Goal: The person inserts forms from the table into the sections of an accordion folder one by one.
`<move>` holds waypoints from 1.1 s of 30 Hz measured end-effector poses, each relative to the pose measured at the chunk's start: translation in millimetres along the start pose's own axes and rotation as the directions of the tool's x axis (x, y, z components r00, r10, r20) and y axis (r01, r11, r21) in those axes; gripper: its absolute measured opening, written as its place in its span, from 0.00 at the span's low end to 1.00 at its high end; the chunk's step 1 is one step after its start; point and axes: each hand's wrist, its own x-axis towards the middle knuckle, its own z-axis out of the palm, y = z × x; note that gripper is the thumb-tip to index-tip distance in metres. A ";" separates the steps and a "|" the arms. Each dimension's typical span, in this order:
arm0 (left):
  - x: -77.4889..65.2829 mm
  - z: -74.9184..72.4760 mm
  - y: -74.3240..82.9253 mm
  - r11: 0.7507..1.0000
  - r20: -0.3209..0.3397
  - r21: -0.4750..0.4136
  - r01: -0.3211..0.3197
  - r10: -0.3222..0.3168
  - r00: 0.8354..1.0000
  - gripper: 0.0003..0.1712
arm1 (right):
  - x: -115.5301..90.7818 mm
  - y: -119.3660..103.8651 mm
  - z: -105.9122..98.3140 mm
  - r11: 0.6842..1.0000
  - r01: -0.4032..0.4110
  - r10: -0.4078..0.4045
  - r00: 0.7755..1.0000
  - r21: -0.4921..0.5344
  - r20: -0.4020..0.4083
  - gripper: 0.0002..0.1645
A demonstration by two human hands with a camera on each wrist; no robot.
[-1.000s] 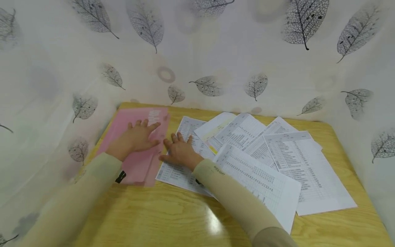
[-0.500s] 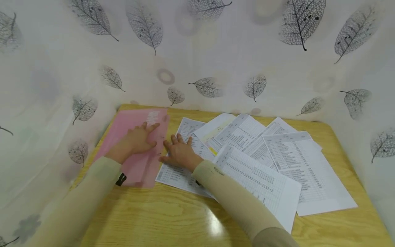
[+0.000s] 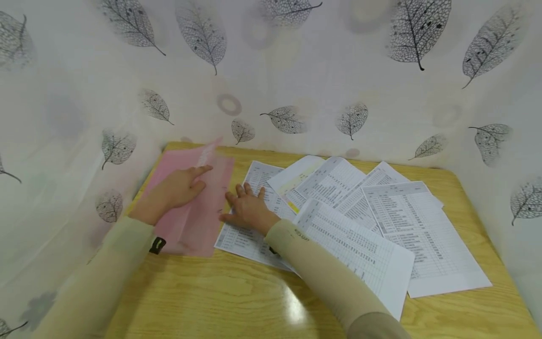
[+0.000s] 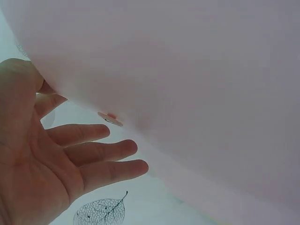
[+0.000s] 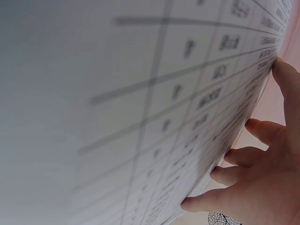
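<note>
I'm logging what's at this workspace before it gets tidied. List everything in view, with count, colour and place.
Pink folder: one, translucent pink, table's left side, flap partly raised
Snap button: one visible, pale orange, by the folder's edge
Printed sheets: at least six, white with dark print, one yellow-marked, overlapping, middle to right
Table: one, yellowish wood, beneath these
Leaf-patterned backdrop: one, whitish with dark leaves, behind and both sides
Sleeves: two, beige, on the arms
Wrist straps: two, black, at the cuffs
Left hand: one, bare, at the folder's flap
Right hand: one, bare, on the leftmost sheet
</note>
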 end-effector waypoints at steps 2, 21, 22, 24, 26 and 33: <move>-2.6 -4.9 -1.9 1.000 -0.018 -0.014 0.004 -0.005 1.000 0.30 | -0.1 0.2 0.2 1.000 0.001 -0.001 1.000 0.001 -0.003 0.50; -27.5 -49.1 -31.2 0.975 -0.089 -0.141 0.174 -0.188 0.978 0.29 | 1.0 -1.6 -1.2 1.000 -0.008 0.008 1.000 0.005 -0.007 0.51; -28.5 -50.4 -32.2 0.971 -0.089 -0.149 0.186 -0.200 0.976 0.29 | 1.2 -1.6 -1.2 1.000 -0.009 0.009 1.000 0.004 -0.007 0.50; -29.8 -52.1 -33.7 0.963 -0.077 -0.166 0.212 -0.227 0.971 0.28 | 1.4 -1.5 -1.0 1.000 -0.008 0.008 1.000 0.005 -0.009 0.50; -30.7 -52.9 -34.5 0.952 -0.045 -0.194 0.235 -0.248 0.968 0.29 | 1.4 -1.2 -0.8 1.000 -0.006 0.006 1.000 0.007 -0.012 0.50; -32.2 -51.6 -35.8 0.932 0.009 -0.258 0.256 -0.263 0.965 0.30 | 2.0 -0.1 1.2 1.000 -0.004 0.004 1.000 0.013 -0.012 0.50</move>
